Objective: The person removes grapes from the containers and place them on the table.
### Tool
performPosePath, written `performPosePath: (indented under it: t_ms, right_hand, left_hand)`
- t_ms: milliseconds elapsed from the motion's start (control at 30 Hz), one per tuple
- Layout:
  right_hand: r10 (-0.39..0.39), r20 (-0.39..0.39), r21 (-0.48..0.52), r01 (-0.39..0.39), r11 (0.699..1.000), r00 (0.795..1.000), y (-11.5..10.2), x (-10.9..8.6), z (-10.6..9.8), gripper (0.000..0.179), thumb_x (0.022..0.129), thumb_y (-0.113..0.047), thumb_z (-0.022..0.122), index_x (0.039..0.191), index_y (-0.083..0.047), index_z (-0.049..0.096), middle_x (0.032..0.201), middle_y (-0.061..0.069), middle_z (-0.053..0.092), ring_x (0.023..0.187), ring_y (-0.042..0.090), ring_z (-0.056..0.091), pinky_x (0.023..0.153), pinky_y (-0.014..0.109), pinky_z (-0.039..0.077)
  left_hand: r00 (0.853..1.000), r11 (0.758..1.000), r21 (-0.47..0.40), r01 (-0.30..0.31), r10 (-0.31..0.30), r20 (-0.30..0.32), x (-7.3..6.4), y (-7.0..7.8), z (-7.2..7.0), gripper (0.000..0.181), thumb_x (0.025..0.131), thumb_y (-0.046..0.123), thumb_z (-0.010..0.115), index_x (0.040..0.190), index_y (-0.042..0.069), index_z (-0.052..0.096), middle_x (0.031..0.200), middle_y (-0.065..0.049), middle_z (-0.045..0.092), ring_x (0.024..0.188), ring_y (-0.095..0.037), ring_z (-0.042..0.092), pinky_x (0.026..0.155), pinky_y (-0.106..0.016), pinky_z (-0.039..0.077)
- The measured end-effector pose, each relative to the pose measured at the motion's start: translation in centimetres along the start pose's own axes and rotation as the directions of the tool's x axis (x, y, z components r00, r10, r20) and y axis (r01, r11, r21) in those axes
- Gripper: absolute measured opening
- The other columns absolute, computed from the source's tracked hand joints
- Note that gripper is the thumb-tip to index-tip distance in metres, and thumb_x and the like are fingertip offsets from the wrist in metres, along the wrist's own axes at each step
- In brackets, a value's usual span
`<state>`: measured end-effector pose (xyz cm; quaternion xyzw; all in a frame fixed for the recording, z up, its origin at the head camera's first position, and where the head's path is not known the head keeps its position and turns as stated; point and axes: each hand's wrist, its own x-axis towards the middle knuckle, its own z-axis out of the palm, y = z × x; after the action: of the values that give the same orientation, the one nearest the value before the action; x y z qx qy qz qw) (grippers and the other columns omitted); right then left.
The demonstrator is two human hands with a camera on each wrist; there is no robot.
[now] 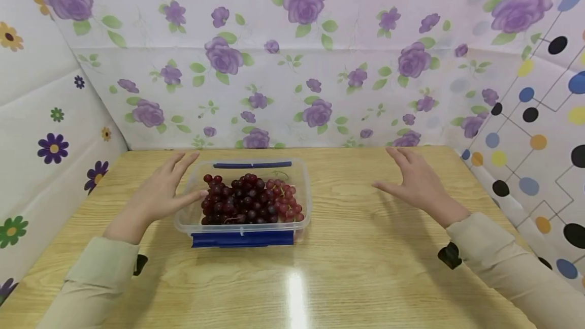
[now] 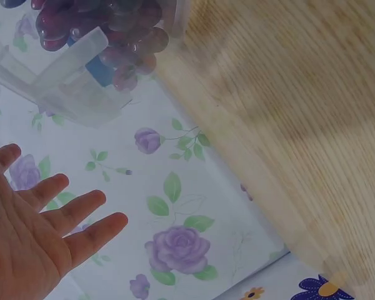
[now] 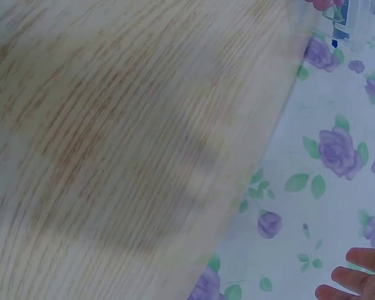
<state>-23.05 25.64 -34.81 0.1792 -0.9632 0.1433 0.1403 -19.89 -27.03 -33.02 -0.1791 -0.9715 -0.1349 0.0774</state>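
Dark red and lighter red grapes (image 1: 247, 199) lie in bunches inside a clear plastic container (image 1: 301, 187) with blue clips, left of the table's middle. My left hand (image 1: 157, 194) hovers at the container's left side, fingers spread, its thumb reaching over the near left part in the head view. In the left wrist view those fingers hold nothing, and the container's corner (image 2: 81, 106) shows above them. My right hand (image 1: 420, 182) is held over the table well to the right of the container, thumb and fingers apart, holding nothing. Only its fingertips (image 3: 353, 278) show in the right wrist view.
The wood-grain table (image 1: 352, 268) meets a wall sheet with purple flowers (image 1: 306, 95) at the back. A flower-printed sheet (image 1: 50, 116) stands on the left, a dotted sheet (image 1: 530, 116) on the right. One blue clip (image 1: 242, 239) sticks out at the container's near side.
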Motion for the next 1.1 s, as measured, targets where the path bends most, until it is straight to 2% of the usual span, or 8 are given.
performPosePath:
  t_ms: [300, 767, 933, 1100]
  right_hand:
    - [0.014, 0.016, 0.014, -0.015, 1.000, 1.000, -0.9, 0.7, -0.4, 0.088, 0.083, -0.055, 0.067, 0.146, -0.003, 0.034, 0.140, 0.029, 0.039, 0.124, 0.049, 0.039, 0.093, 0.064, 0.039]
    - [0.047, 0.064, 0.081, -0.052, 0.995, 0.997, -2.9, 2.1, -0.9, 0.089, 0.084, -0.059, 0.063, 0.150, -0.010, 0.027, 0.143, 0.026, 0.037, 0.123, 0.047, 0.042, 0.088, 0.063, 0.042]
    - [0.042, 0.077, 0.102, -0.050, 0.993, 0.996, -3.5, 2.4, -0.8, 0.090, 0.085, -0.058, 0.062, 0.151, -0.009, 0.025, 0.145, 0.027, 0.034, 0.124, 0.048, 0.040, 0.091, 0.063, 0.041]
    - [0.049, 0.097, 0.124, -0.060, 0.990, 0.994, -4.1, 2.9, -0.5, 0.091, 0.085, -0.059, 0.061, 0.153, -0.014, 0.020, 0.148, 0.026, 0.031, 0.127, 0.047, 0.039, 0.093, 0.063, 0.040]
  left_hand:
    - [1.000, 1.000, 0.001, 0.011, -0.011, 0.015, 0.3, 0.2, -0.4, 0.083, 0.090, 0.051, 0.059, 0.153, 0.017, 0.017, 0.151, -0.028, 0.022, 0.127, -0.055, 0.033, 0.091, -0.070, 0.036]
    - [1.000, 1.000, 0.010, -0.013, 0.013, -0.024, 0.5, 0.3, -0.8, 0.080, 0.090, 0.049, 0.060, 0.152, 0.016, 0.022, 0.147, -0.024, 0.031, 0.128, -0.047, 0.036, 0.087, -0.067, 0.040]
    - [1.000, 0.999, -0.047, -0.013, 0.012, -0.022, 0.6, 0.3, -0.8, 0.077, 0.091, 0.044, 0.062, 0.151, 0.013, 0.025, 0.148, -0.022, 0.031, 0.129, -0.047, 0.034, 0.090, -0.067, 0.038]
    - [1.000, 0.992, -0.126, 0.025, -0.023, 0.021, 0.7, 0.1, -1.0, 0.077, 0.092, 0.041, 0.061, 0.152, 0.013, 0.022, 0.150, -0.025, 0.026, 0.131, -0.051, 0.030, 0.093, -0.070, 0.033]
